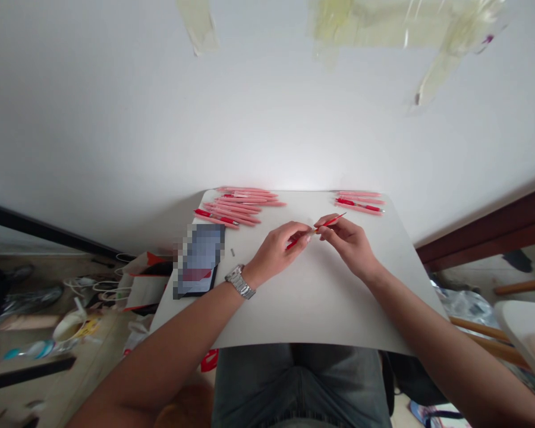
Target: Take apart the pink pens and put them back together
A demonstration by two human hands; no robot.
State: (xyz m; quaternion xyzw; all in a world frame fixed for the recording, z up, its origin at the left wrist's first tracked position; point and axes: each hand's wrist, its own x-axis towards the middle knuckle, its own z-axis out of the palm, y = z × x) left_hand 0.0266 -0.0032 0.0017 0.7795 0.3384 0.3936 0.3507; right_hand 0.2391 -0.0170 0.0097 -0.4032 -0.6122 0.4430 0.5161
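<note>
Passage: near tabletop (321, 315) | Blocks: left pens (236, 209), right pens (359, 205), dark device (201, 252) (wall (267, 119) behind)

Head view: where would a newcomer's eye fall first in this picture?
Probably on the slim red pen, held between the left hand and the right hand over the white tabletop. Next, the two groups of slender pink and red pens near its far edge, the larger on the left. The silver metal wristwatch just behind the left hand also stands out.

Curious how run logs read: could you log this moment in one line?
left hand: grips red pen; right hand: grips same pen; far left: larger pen group; far right: smaller pen group
</note>
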